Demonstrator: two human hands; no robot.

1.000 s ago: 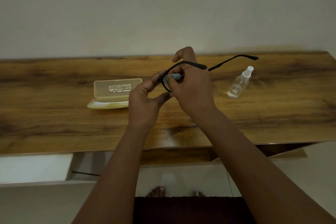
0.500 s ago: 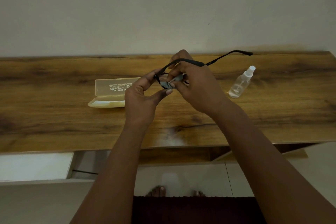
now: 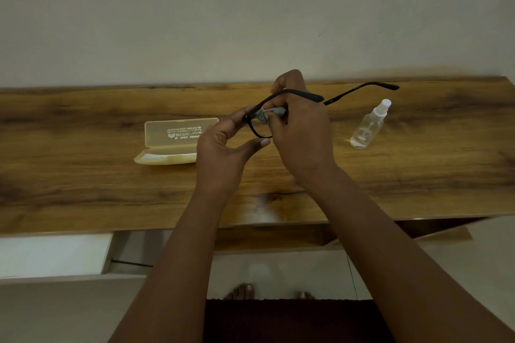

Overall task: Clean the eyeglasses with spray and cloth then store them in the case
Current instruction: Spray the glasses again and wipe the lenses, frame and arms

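- The right hand (image 3: 302, 136) is curled over a small grey cloth (image 3: 271, 113). Its fingers pinch the cloth against the lens of the black eyeglasses (image 3: 260, 120).
- The left hand (image 3: 223, 153) pinches the frame of the eyeglasses at its left end, with the thumb (image 3: 257, 144) stretched out under the lens.
- The eyeglasses are held up in the air between the two hands, above the wooden table (image 3: 83, 189). They do not touch the table.
- One arm of the eyeglasses lies across the top of the right hand. The other arm (image 3: 362, 89) sticks out past the right hand, up and to the right.
- The case (image 3: 172, 142) lies open on the table, just to the left of the eyeglasses. Its lid stands up and has writing on it. The left hand hides its right end.
- The spray bottle (image 3: 367, 128) lies tilted on the table, to the right of the eyeglasses. It is clear with a white cap, and is apart from the hands.
- A pale wall (image 3: 250, 8) is behind the eyeglasses and the table.
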